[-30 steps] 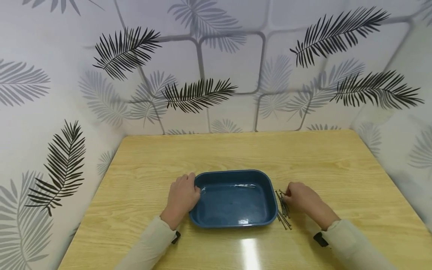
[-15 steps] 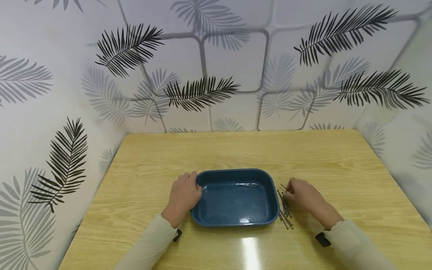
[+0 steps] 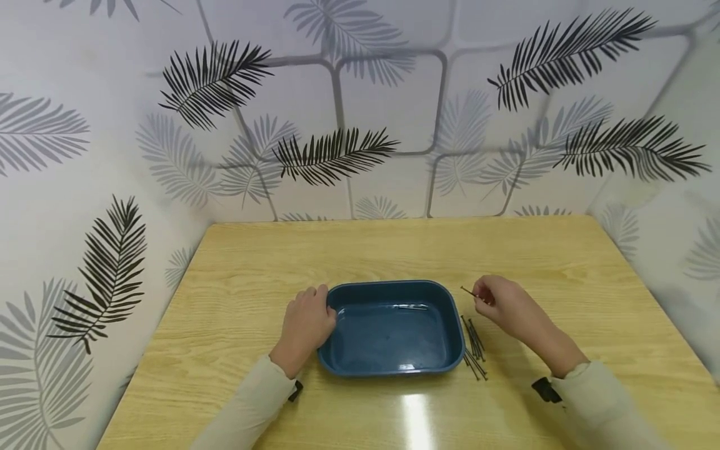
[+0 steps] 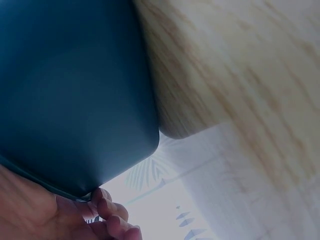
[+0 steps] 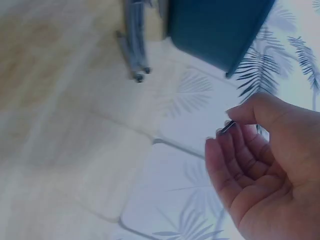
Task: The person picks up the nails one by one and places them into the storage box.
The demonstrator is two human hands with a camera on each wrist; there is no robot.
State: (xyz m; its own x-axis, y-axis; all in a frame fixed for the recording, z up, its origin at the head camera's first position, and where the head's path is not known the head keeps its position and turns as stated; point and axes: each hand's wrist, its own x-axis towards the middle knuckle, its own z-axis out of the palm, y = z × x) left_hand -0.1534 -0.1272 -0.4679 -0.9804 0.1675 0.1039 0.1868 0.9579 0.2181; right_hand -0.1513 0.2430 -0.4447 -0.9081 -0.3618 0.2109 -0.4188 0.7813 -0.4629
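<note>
A dark blue rectangular tray [image 3: 388, 373] stands on the table, with one nail [image 3: 413, 307] lying inside near its far wall. My left hand [image 3: 306, 322] grips the tray's left rim; in the left wrist view its fingers [image 4: 112, 212] curl at the tray's edge. Between thumb and fingertips my right hand [image 3: 506, 306] pinches a single nail [image 3: 468, 291], raised above the table to the right of the tray. The right wrist view shows only a short piece of that nail [image 5: 227, 127]. Several loose nails [image 3: 475, 344] lie in a small pile against the tray's right side.
The light wooden table [image 3: 270, 256] ends at a wall [image 3: 388, 187] with a leaf pattern. A bright light reflection [image 3: 416, 419] falls on the table in front of the tray. A dark strap [image 3: 547, 390] shows at the right wrist.
My right hand has picked a nail out of the pile and lifted it up and away from the table. The left hand and the tray have stayed in place.
</note>
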